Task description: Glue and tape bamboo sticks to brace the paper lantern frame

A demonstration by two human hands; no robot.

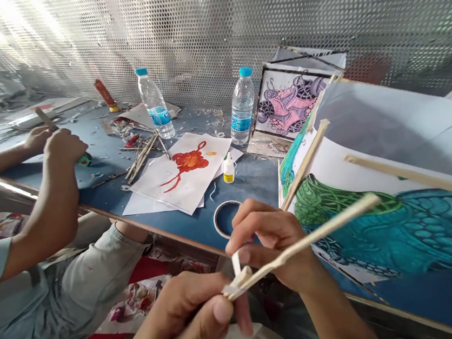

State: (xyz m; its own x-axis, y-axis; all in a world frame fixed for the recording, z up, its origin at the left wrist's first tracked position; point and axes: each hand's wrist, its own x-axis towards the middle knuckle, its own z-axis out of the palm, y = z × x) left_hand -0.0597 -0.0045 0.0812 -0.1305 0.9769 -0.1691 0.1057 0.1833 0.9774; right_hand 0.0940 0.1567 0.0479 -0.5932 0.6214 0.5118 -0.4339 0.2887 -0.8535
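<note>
My left hand [193,314] pinches the near end of two thin wooden sticks [319,233] laid together, one long and one short. The long stick slants up to the right, past my other hand. Between the thumb and forefinger of my right hand [270,240] is a narrow white strip of tape [237,263], running down to the sticks' joined end. A white turn of it shows around the wood there. Just beyond my right fingers a roll of tape [218,222] lies on the blue table [106,191]. A small white glue bottle [228,169] stands farther back.
Two water bottles [155,104] stand before a perforated metal wall [195,42]. A drawing of a red knot [190,162] lies on white paper. Painted paper panels with sticks [351,231] fill the right side. At left, another person's hands [59,142] hold something over the table.
</note>
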